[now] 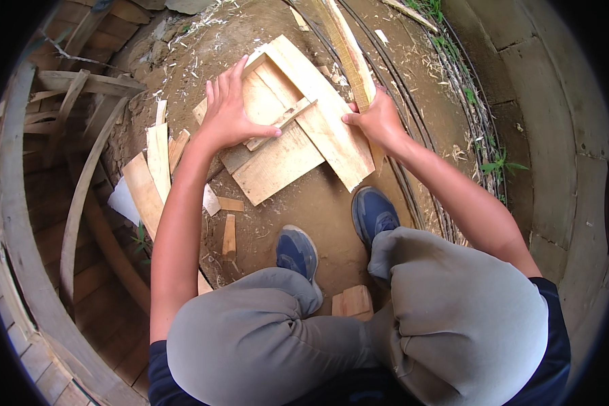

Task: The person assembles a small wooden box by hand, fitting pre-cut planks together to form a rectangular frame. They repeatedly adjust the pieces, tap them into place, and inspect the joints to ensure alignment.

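Observation:
On the ground before me lies a boxy assembly of pale boards, with a wide plank (325, 111) slanting along its right side. A flat board (277, 166) is at the near side, and a short wooden slat (284, 124) crosses the middle. My left hand (227, 115) rests at the assembly's left side, its fingers stretched toward the far corner and its thumb on the slat. My right hand (380, 120) is closed around the near end of a long wooden strip (348, 51), thumb against the plank's right edge. Its other fingers are partly hidden.
Wooden offcuts (229, 237) and longer boards (157, 159) lie at the left. A wood block (352, 302) sits between my shoes. Black cables (392, 68) run along the right, beside a concrete wall (555, 122). A curved timber structure (81, 189) stands at the left.

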The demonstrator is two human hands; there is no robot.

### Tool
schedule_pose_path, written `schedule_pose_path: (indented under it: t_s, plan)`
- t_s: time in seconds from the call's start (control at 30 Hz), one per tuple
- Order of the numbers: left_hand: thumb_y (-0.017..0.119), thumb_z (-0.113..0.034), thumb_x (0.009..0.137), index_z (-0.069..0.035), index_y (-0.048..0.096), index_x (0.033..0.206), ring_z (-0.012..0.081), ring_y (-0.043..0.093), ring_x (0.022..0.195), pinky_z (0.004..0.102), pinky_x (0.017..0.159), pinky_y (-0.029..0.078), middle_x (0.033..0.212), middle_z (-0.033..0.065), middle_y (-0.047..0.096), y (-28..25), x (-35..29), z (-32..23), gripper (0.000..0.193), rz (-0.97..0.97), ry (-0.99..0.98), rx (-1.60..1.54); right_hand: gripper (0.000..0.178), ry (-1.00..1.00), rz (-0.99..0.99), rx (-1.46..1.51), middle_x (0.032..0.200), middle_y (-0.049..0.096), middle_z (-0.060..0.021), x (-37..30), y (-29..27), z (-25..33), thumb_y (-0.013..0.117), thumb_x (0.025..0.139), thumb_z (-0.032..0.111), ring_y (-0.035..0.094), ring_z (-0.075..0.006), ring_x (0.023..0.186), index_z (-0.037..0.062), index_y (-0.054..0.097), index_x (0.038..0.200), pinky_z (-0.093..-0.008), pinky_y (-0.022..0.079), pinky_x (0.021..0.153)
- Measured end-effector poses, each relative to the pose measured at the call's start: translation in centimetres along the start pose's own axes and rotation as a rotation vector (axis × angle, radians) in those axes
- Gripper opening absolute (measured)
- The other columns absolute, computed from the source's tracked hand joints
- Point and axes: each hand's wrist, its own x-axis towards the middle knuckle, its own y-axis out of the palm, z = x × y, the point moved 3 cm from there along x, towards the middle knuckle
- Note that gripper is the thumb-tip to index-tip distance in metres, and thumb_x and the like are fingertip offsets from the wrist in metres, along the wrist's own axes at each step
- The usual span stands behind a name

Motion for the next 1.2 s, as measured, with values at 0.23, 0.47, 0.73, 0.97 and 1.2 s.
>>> schedule_pose_path:
  t_s: [0.23,0.47,0.73,0.97,1.2]
  plan:
    - [0.093,-0.068,0.037,-0.022,0.013,0.163,0.0394,0.009,0.157,0.0571,0.128,0.006,0.165,0.0241,0.022,0.2,-1.4,-0.2,0.156,0.025,-0.220,-0.083,0.047,-0.087,0.039,0.036,0.091,0.066,-0.0042,-0.1,0.0,0.7,0.085,0.075,0.004,0.063,-0.0142,0.087,-0.0022,0.059,0.114,-0.0327,0.052,0.086]
    - [0.095,-0.067,0.037,-0.032,0.010,0.163,0.0420,0.009,0.157,0.0616,0.123,0.023,0.168,0.0269,0.004,1.0,-2.3,0.9,0.156,0.024,-0.288,-0.359,0.041,-0.131,0.026,-0.048,0.105,0.075,-0.0142,-1.3,-2.0,3.0,0.072,0.096,0.026,0.069,-0.0174,0.094,-0.0044,0.064,0.122,-0.0329,0.053,0.086]
    - [0.098,-0.052,0.046,-0.028,0.009,0.162,0.0376,0.000,0.158,0.0588,0.126,0.018,0.168,0.0232,0.003,1.0,-2.6,1.0,0.149,0.040,-0.272,-0.373,0.049,-0.212,0.087,-0.305,0.082,0.070,-0.0176,-9.5,-5.9,1.9,0.068,0.101,0.025,0.067,-0.0235,0.063,0.0007,0.045,0.137,-0.0413,0.052,0.058]
    - [0.097,-0.053,0.046,-0.029,0.005,0.162,0.0381,0.003,0.158,0.0581,0.126,0.018,0.168,0.0264,0.003,0.9,-2.5,0.8,0.150,0.078,-0.300,-0.352,0.046,-0.324,0.167,-0.548,0.097,0.069,-0.0310,-13.0,-7.7,-2.1,0.064,0.102,0.021,0.072,-0.0428,0.084,0.0044,0.041,0.138,-0.0488,0.053,0.066]
    - [0.095,-0.063,0.048,-0.025,-0.003,0.163,0.0422,0.004,0.157,0.0616,0.125,0.014,0.166,0.0317,-0.002,0.1,-3.3,0.7,0.156,0.117,-0.311,-0.312,0.023,-0.776,-0.231,0.099,0.078,0.062,-0.0110,-13.6,-10.5,4.5,0.056,0.105,0.014,0.060,-0.0133,0.060,0.0032,0.038,0.114,-0.0293,0.049,0.049]
